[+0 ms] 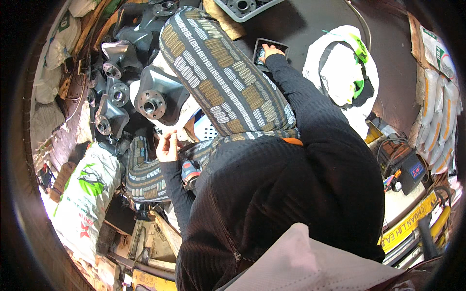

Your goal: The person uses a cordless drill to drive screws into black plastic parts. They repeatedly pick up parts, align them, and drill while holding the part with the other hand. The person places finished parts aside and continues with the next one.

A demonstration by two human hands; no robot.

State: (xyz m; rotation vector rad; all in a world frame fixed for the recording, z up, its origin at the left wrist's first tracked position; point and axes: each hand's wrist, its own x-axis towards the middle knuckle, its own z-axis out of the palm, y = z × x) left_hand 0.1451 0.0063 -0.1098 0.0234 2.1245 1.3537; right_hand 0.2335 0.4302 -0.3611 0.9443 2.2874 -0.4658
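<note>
The small dark tray (pixel 270 48) lies on the dark floor beyond the person's raised knee, and the right hand (pixel 271 51) reaches into it with fingers bent down onto its contents; whether they pinch anything I cannot tell, since the pieces inside are too small to make out. The right sleeve, black and ribbed, runs back from the tray along the patterned trouser leg (pixel 223 72). On the other side of that knee, the left hand (pixel 167 145) hovers with fingers loosely curled and nothing visibly held, just below a grey cast metal hub part (pixel 155 99) with a round flange and bolt holes. More grey hub castings (pixel 114 92) are heaped to the left of the knee. A blue and red power tool (pixel 189 173) rests near the left forearm, below the knee. A white bag with green trim (pixel 342 68) lies to the right of the tray, and a grey plastic crate (pixel 242 8) sits beyond it. A white printed sack (pixel 85 199) lies far left of the knee.
</note>
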